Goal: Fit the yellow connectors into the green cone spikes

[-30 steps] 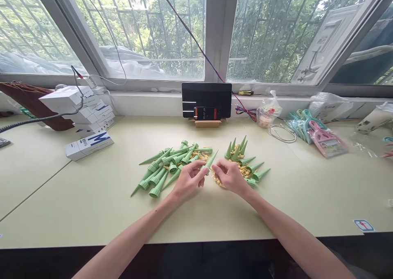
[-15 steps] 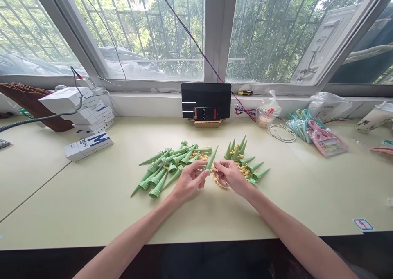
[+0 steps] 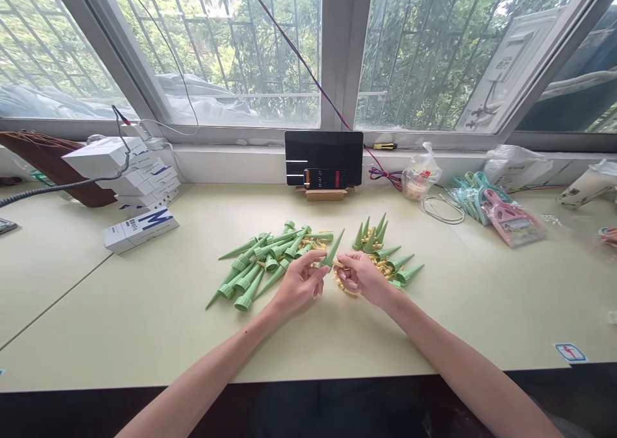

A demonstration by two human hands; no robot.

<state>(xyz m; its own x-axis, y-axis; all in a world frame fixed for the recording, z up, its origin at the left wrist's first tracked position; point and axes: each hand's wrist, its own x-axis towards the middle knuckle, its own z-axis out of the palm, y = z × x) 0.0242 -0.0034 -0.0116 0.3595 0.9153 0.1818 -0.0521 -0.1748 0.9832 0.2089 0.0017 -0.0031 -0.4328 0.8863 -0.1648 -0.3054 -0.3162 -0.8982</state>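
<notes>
Left hand (image 3: 303, 281): grip closed around one pale-green, tapered plastic spike (image 3: 332, 250) at the centre of the frame, with thin tip pointing up and slightly right, flanged end low by the fingers.
Right hand (image 3: 364, 279): grip narrow, pinching one small yellow plastic peg (image 3: 338, 264) just beside the flanged end; cannot tell about contact between the two.
Green heap: more than a dozen loose spikes (image 3: 263, 253) of the same shape, left of centre, lying across one another, too overlapped for an exact count.
Green spikes on the right: about five standing spikes (image 3: 380, 234), tips up, right of centre; four lying spikes (image 3: 409, 273) just below, tips mostly toward the right of the frame.
Yellow pieces: many loose pegs (image 3: 386, 270) among the lying spikes, a few more at the right end of the green heap; too small to count.
Surface: pale yellow-green (image 3: 289, 348), across the lower half of the frame.
Upper centre: one black, flat rectangular screen (image 3: 324, 150), one dark phone (image 3: 326, 178) in front, one brown cardboard stand (image 3: 326, 195) beneath.
Left of frame: one white cardboard box with a blue letter M (image 3: 141, 229), near a stack of white boxes (image 3: 139, 175).
Right of frame: one pink plastic-handled tool (image 3: 513, 218) in clear wrapping.
</notes>
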